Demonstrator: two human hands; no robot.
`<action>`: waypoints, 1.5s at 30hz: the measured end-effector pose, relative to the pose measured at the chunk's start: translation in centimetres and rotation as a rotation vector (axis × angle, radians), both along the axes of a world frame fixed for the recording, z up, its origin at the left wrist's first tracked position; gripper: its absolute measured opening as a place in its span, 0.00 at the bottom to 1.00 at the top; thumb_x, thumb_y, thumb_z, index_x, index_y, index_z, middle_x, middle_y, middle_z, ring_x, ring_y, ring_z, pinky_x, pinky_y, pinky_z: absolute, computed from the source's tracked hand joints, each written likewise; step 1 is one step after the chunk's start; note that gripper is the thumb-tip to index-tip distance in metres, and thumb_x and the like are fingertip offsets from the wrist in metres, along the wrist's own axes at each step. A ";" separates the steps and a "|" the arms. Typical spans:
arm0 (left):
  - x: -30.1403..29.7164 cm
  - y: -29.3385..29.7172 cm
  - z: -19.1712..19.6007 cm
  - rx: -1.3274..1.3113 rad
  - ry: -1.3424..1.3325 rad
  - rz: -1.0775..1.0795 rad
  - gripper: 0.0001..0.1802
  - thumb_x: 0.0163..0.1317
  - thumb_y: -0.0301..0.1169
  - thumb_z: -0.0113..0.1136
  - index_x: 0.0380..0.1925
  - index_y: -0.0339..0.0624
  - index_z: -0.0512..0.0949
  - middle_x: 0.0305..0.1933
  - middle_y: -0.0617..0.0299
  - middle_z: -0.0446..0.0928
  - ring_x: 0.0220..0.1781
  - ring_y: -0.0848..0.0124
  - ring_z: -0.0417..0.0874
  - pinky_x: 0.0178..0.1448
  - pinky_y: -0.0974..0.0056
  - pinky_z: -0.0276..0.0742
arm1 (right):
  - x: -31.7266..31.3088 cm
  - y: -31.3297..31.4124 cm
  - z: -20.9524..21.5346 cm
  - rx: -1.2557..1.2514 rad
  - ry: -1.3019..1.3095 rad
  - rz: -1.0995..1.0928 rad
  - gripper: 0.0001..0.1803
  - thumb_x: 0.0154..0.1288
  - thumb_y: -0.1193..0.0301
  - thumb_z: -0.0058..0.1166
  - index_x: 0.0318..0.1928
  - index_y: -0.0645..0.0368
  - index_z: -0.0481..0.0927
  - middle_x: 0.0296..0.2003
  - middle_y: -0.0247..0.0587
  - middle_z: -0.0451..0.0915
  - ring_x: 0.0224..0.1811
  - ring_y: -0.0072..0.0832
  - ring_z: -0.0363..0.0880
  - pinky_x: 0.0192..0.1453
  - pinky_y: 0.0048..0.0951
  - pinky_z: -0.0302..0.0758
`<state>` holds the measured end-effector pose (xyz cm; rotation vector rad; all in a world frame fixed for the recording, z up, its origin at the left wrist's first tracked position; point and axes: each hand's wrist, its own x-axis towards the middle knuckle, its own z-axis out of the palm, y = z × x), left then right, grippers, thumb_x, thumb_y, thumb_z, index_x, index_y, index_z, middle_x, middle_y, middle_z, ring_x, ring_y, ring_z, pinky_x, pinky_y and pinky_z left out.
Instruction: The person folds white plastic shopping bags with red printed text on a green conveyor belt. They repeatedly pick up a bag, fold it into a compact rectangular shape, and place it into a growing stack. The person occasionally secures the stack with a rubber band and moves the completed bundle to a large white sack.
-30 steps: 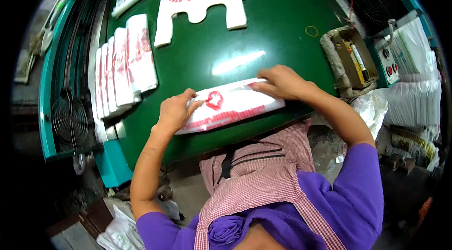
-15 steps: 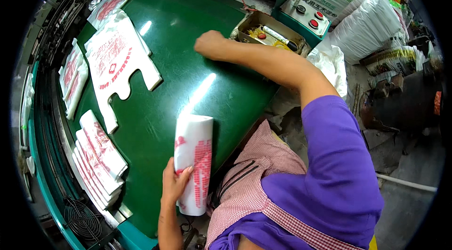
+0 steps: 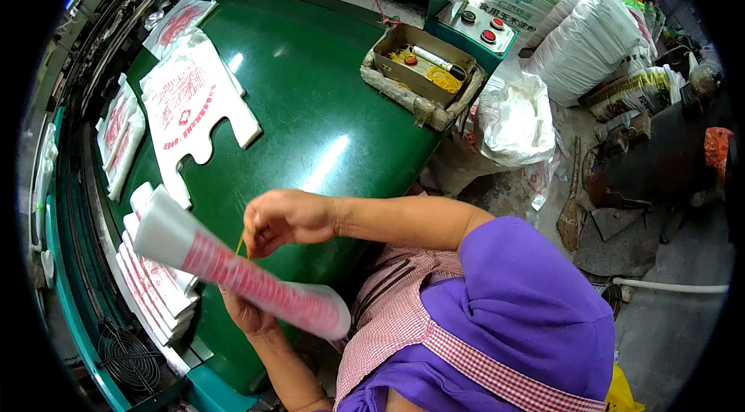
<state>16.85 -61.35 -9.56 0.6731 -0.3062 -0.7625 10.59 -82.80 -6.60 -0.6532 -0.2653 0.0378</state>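
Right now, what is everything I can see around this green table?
rolled bundle of bags: one, white with red print, held in the left hand
rubber band: one, yellow, pinched in the right hand
flat bags: one pile, white and red, on the table's far left
folded bundles: several, white and red, stacked at the table's left edge
table: one, green
cardboard box: one, brown, at the table's right edge, yellow bands inside
sacks: several, white, far right
left hand: under the bundle
right hand: above the bundle
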 end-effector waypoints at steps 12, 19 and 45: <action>4.3 4.6 1.1 0.732 -0.489 0.354 0.15 0.53 0.22 0.60 0.40 0.41 0.68 0.36 0.68 0.68 0.39 0.77 0.71 0.46 0.71 0.68 | -4.2 1.0 2.7 -1.160 -0.507 0.423 0.11 0.62 0.73 0.52 0.44 0.66 0.75 0.45 0.51 0.79 0.45 0.45 0.78 0.48 0.38 0.75; 6.1 2.9 0.5 0.592 -0.532 0.479 0.19 0.60 0.22 0.54 0.53 0.40 0.74 0.62 0.57 0.70 0.57 0.71 0.74 0.58 0.68 0.69 | 6.3 8.5 -2.9 -0.737 0.044 -0.255 0.33 0.56 0.77 0.54 0.64 0.62 0.60 0.53 0.42 0.75 0.54 0.25 0.74 0.56 0.28 0.72; 7.2 6.8 -5.1 1.331 -1.607 0.555 0.25 0.61 0.35 0.57 0.61 0.54 0.69 0.70 0.57 0.59 0.74 0.54 0.53 0.71 0.35 0.45 | 11.7 -3.5 -5.1 -2.171 -0.410 -0.678 0.06 0.60 0.76 0.46 0.37 0.62 0.75 0.39 0.46 0.75 0.45 0.42 0.76 0.45 0.39 0.77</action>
